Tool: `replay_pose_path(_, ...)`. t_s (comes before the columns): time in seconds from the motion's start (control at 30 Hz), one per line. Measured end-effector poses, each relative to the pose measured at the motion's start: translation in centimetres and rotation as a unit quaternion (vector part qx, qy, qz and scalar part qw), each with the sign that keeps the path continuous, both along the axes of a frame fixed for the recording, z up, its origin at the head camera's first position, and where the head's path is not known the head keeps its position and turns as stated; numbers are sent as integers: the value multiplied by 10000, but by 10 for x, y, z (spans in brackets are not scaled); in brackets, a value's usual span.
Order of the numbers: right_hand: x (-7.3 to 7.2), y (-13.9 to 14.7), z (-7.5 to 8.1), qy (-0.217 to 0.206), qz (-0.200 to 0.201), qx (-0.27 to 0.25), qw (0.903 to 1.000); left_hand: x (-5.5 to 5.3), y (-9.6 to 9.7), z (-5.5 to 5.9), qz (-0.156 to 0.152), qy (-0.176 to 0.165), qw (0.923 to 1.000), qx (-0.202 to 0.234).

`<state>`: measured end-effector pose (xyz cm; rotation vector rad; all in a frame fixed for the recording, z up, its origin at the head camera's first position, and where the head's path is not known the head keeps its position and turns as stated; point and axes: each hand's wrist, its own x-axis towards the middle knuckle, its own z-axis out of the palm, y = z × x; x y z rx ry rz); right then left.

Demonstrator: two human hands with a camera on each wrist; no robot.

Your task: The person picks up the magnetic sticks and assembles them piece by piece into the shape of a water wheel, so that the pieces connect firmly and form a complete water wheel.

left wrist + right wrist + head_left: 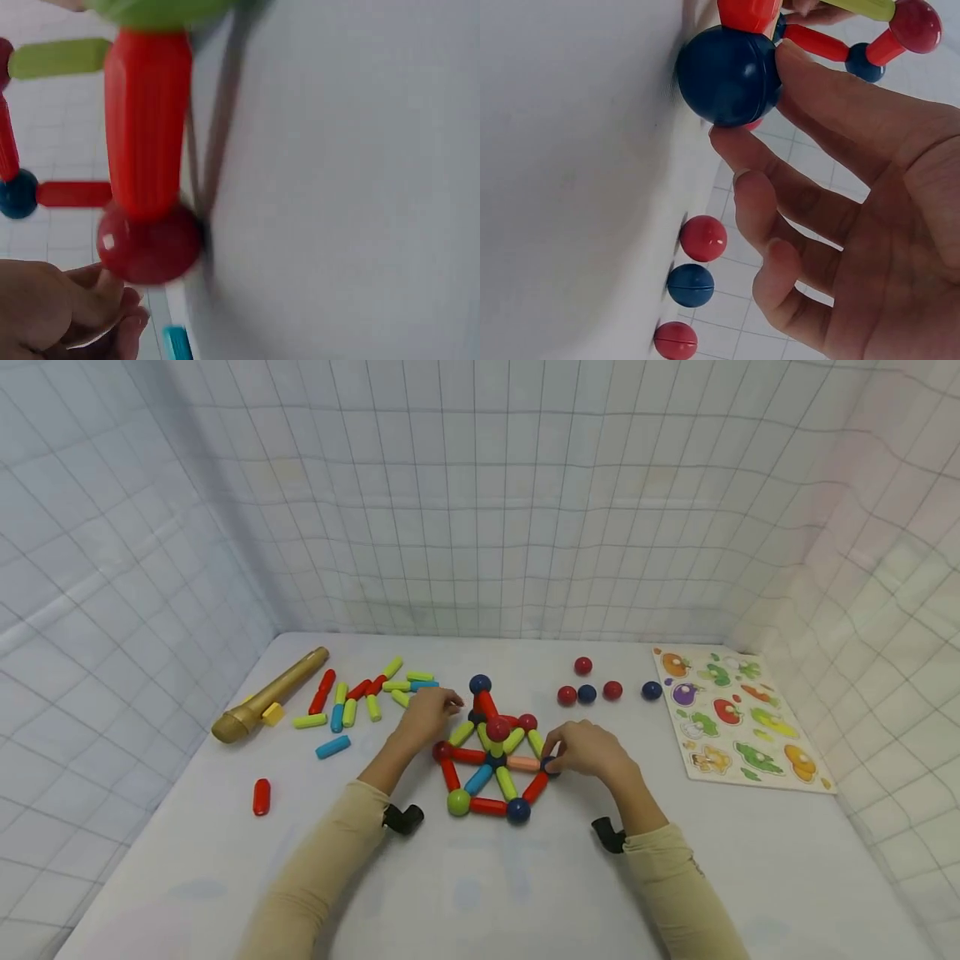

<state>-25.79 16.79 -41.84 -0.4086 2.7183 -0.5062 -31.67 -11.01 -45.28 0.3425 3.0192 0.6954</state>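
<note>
A flat wheel of coloured rods and balls lies on the table, with a navy hub ball (497,760) at its middle. From the hub a short green rod rises to a red ball (498,728). My right hand (588,750) pinches the navy blue ball (721,79) at the wheel's right corner between thumb and index finger; the other fingers are loosely bent. At the back left, my left hand (429,714) hovers beside the wheel, fingers loosely curled and holding nothing. Near it are a dark red ball (150,244) and a raised navy ball (480,683) atop red rods.
Loose green, red and blue rods (350,710) lie at the back left, near a gold microphone-shaped toy (273,693). One red rod (261,797) sits alone at left. Several loose balls (587,693) stand at the back right, beside a vegetable picture board (738,718).
</note>
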Motion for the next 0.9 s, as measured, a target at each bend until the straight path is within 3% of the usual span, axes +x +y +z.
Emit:
replay_pose_path(0.07,1,1,1,2,40,-49,10000,-3,-16,3,60,360,9977,-579)
replay_pose_path(0.17,2,0,2,28,92,-80,9999,-10,-42,6,73,677,9857,-1541)
replay_pose_path(0.3,2,0,3,20,43,-14,10000,-15,-60,6,-142,526,9812,-1853)
replay_pose_path(0.4,2,1,2,-21,9,-12,10000,-11,-58,8,-59,227,9927,-1183)
replay_pose_path(0.47,1,1,2,-35,8,4,10000,-4,-53,8,35,58,9993,-362)
replay_pose_path(0.53,1,1,3,-44,21,2,10000,7,-46,10,99,-122,9973,718)
replay_pose_path(0.6,1,0,3,-37,35,-14,10000,21,-40,12,24,-281,9839,1766)
replay_pose_path(0.67,1,0,2,-29,29,-29,10000,36,-33,14,-115,-533,9586,2794)
replay_pose_path(0.73,1,-1,1,-19,13,-45,10000,48,-28,16,-266,-800,9331,3497)
replay_pose_path(0.83,1,0,0,2,-28,-32,10000,60,-22,19,-414,-1018,9103,3990)
replay_pose_path(0.9,2,1,-1,16,-46,-18,10000,64,-20,21,-403,-1035,9075,4052)
